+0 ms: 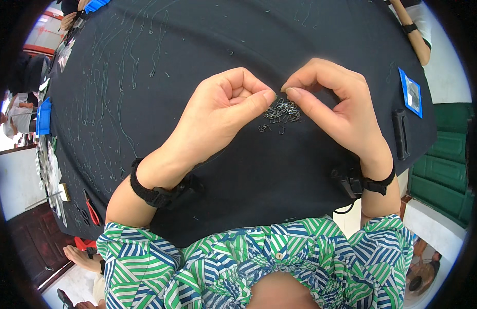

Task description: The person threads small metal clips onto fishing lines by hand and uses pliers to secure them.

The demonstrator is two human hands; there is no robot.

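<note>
A small heap of metal fish hooks lies on the black cloth in front of me. Just above its left side, my left hand is closed, thumb against forefinger. My right hand makes a similar pinch at the heap's upper right, its fingertips a short gap from the left ones. Whatever sits in either pinch is too small to make out. Thin dark green lines, some with what look like small hooks at their ends, are spread over the cloth to the left.
At the right lie a blue-edged packet and a long black case-like object. Red-handled scissors rest at the left edge, below a blue tray. Another person's arm is at the far right; more people sit along the left.
</note>
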